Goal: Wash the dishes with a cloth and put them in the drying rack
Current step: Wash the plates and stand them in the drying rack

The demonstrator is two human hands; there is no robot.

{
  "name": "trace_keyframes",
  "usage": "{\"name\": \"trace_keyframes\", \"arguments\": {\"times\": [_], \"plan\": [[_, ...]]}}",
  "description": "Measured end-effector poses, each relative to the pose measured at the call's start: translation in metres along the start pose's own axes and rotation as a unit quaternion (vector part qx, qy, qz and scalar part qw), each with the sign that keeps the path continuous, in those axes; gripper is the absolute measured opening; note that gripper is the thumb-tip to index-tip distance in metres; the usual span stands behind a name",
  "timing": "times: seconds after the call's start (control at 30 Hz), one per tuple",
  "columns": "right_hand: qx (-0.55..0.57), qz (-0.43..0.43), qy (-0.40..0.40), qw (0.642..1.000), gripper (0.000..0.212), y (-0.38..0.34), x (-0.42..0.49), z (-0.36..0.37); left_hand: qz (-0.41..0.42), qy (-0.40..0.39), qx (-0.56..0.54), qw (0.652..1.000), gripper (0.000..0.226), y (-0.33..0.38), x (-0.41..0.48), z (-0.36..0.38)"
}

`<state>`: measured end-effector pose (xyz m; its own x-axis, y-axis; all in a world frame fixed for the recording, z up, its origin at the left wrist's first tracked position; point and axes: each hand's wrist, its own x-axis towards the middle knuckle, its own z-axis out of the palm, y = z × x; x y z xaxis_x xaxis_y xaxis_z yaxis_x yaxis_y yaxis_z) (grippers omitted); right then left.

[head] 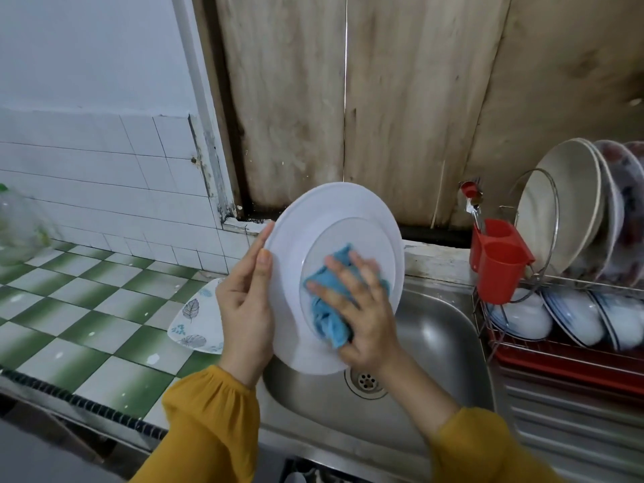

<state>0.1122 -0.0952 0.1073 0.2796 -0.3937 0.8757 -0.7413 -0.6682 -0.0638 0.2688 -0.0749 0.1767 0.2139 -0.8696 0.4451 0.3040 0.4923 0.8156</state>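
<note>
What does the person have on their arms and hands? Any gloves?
No gloves. The left hand and right hand are bare, with no rings or watch showing. The left sleeve and right sleeve are long and mustard-yellow, puffy and gathered at the wrist cuffs.

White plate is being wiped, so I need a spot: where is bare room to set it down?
Free: the green-checked counter left of the leaf-patterned plate, and the sink basin around the drain. Crowded: the drying rack, its upper row packed with plates, bowls below, red cutlery holder at its left end.
</note>
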Motion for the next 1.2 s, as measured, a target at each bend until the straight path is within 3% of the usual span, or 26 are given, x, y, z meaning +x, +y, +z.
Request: {"name": "trace_keyframes", "arguments": {"times": [0.07, 0.13, 0.2, 0.27, 0.37, 0.43, 0.5, 0.57, 0.63, 0.7, 0.8, 0.87, 0.93, 1.03, 1.07, 1.2], "plan": [[0.034, 0.114, 0.085, 0.989, 0.048, 0.019, 0.010, -0.002, 0.013, -0.006, 0.005, 1.000, 0.031, 0.004, -0.003, -0.001], [0.068, 0.248, 0.160, 0.953, 0.048, 0.027, 0.031, -0.005, 0.029, -0.018, 0.017, 0.999, 0.030, 0.005, -0.007, 0.000], [0.068, 0.288, 0.175, 0.939, 0.050, 0.018, 0.051, -0.005, 0.035, -0.021, 0.028, 0.999, 0.024, 0.003, -0.010, 0.003], [0.046, 0.222, 0.128, 0.965, 0.052, -0.004, 0.055, -0.001, 0.032, -0.018, 0.025, 0.999, 0.025, 0.000, -0.010, 0.005], [0.033, 0.054, 0.023, 0.998, 0.054, -0.032, 0.028, 0.009, 0.022, -0.017, 0.019, 0.999, 0.027, -0.002, -0.010, 0.003], [0.026, 0.027, 0.010, 0.999, 0.053, -0.024, 0.011, 0.011, 0.018, -0.017, 0.012, 1.000, 0.028, -0.003, -0.012, -0.001], [0.061, 0.150, 0.075, 0.984, 0.054, -0.007, 0.011, 0.013, 0.021, -0.012, 0.019, 1.000, 0.026, -0.002, -0.016, -0.005], [0.111, 0.352, 0.177, 0.912, 0.053, 0.006, 0.031, 0.008, 0.024, -0.024, 0.030, 0.999, 0.026, 0.000, -0.021, -0.006], [0.136, 0.472, 0.194, 0.849, 0.062, 0.011, 0.056, 0.002, 0.026, -0.045, 0.040, 0.998, 0.028, 0.002, -0.024, -0.004], [0.114, 0.441, 0.171, 0.874, 0.066, 0.000, 0.069, -0.001, 0.033, -0.059, 0.048, 0.997, 0.030, 0.003, -0.025, 0.000], [0.027, 0.240, 0.111, 0.964, 0.052, -0.035, 0.061, 0.001, 0.027, -0.049, 0.036, 0.998, 0.027, 0.000, -0.021, -0.002], [-0.007, 0.149, 0.061, 0.987, 0.049, -0.044, 0.052, 0.003, 0.026, -0.032, 0.028, 0.999, 0.026, -0.002, -0.021, -0.007], [0.002, 0.174, 0.087, 0.981, 0.048, -0.035, 0.055, 0.002, 0.016, -0.019, 0.019, 1.000, 0.026, -0.003, -0.024, -0.010], [0.034, 0.336, 0.146, 0.930, 0.054, -0.027, 0.074, 0.002, 0.019, -0.018, 0.023, 0.999, 0.022, -0.001, -0.026, -0.008], [0.028, 0.350, 0.141, 0.926, 0.056, -0.031, 0.078, 0.001, 0.022, -0.017, 0.023, 0.999, 0.023, -0.001, -0.025, -0.008], [-0.036, 0.205, 0.058, 0.976, 0.062, -0.063, 0.068, 0.004, 0.014, -0.005, 0.000, 1.000, 0.029, -0.001, -0.016, -0.010]]}}
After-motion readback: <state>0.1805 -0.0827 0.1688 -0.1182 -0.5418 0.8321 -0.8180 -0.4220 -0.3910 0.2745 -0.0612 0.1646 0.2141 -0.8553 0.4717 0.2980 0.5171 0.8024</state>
